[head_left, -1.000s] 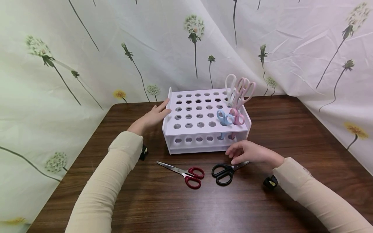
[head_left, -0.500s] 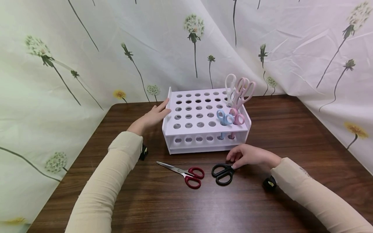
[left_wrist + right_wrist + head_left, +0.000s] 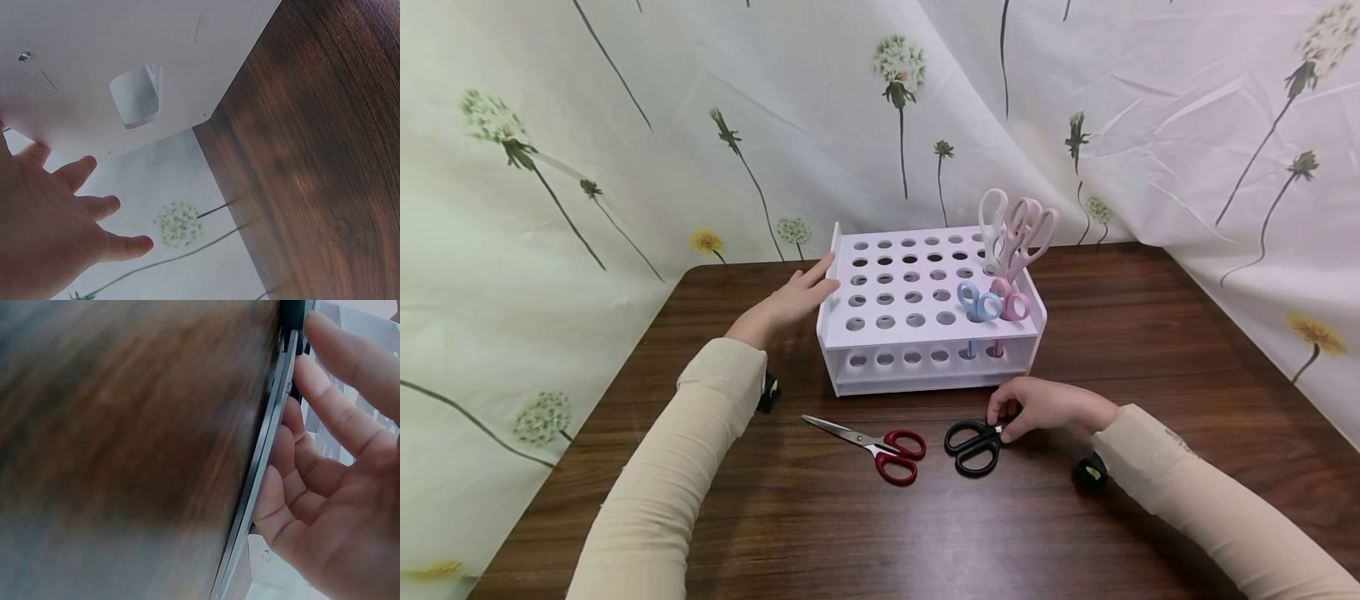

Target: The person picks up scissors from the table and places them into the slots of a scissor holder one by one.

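Observation:
Black-handled scissors (image 3: 973,447) lie on the wooden table in front of a white rack (image 3: 887,387) with rows of round holes. My right hand (image 3: 1045,407) has its thumb and index finger at their pivot, pinching them there. In the right wrist view the metal blades (image 3: 253,475) run alongside my curled fingers, close over the table. My left hand (image 3: 788,305) rests its spread fingertips on the rack's left side panel (image 3: 187,75), which has a rounded cutout. Red-handled scissors (image 3: 895,457) lie left of the black pair, blades pointing left.
Blue scissors (image 3: 976,303) and pink scissors (image 3: 1012,302) stand in the rack's front right holes. Behind them, white scissors (image 3: 992,218) and pale pink scissors (image 3: 1017,246) stand taller. A flower-printed cloth (image 3: 820,125) hangs behind the table (image 3: 850,542).
My right hand has come down slightly toward me onto the black scissors' pivot, its thumb and fingers closing there. The left hand stays at the rack; the scissors have not moved.

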Motion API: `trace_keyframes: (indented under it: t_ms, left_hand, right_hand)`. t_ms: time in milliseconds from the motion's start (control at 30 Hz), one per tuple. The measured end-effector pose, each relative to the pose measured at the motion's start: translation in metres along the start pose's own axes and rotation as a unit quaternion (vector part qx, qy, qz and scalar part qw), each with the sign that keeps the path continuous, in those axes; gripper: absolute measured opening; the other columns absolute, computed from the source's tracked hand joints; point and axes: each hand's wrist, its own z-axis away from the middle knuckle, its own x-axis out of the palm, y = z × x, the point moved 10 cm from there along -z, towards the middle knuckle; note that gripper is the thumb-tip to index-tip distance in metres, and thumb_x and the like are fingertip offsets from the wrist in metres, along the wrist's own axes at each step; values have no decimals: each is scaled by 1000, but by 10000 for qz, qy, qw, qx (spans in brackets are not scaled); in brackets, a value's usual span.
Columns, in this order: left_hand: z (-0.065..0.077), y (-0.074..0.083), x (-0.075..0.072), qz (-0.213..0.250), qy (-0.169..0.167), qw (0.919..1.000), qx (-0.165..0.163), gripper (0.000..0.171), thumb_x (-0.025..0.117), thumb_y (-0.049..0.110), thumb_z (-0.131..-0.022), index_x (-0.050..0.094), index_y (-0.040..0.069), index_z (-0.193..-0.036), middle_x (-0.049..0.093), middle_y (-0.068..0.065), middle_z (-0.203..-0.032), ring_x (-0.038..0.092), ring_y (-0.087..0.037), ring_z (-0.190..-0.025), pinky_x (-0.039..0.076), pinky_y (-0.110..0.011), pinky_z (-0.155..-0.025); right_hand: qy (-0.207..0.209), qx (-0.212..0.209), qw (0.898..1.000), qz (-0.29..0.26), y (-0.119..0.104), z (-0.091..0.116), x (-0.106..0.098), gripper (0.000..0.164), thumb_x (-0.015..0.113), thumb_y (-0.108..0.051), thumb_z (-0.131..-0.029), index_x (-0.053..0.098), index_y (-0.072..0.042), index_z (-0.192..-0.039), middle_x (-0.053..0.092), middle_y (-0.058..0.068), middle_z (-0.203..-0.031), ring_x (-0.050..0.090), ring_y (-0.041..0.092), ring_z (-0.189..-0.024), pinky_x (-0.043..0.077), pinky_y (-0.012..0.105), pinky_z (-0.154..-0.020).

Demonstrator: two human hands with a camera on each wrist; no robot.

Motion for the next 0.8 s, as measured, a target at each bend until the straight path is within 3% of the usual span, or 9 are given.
trace_keyframes:
  t_ms: [467, 800]
  left_hand:
    - [0, -1, 1, 84, -32, 10000, -4, 59, 30, 47, -97, -1, 37, -147, -3, -8, -153, -17, -28, -135, 1, -58, -104]
    - [-1, -2, 1, 98, -8, 10000, -8, 59, 30, 48, -97, -1, 39, -147, 0, -8, -153, -16, -28, -136, 1, -58, -103]
  right_hand:
    - [-80, 159, 9990, 409, 6, -1, 1, 15, 73, -2, -73, 62, -12, -77, 50, -2, -83, 47, 15, -77, 40, 30, -68]
    - [-159, -16, 9982, 576, 0, 0, 3, 15, 71, -2, -74, 61, -12, -77, 49, -2, -84, 46, 14, -76, 40, 28, -67]
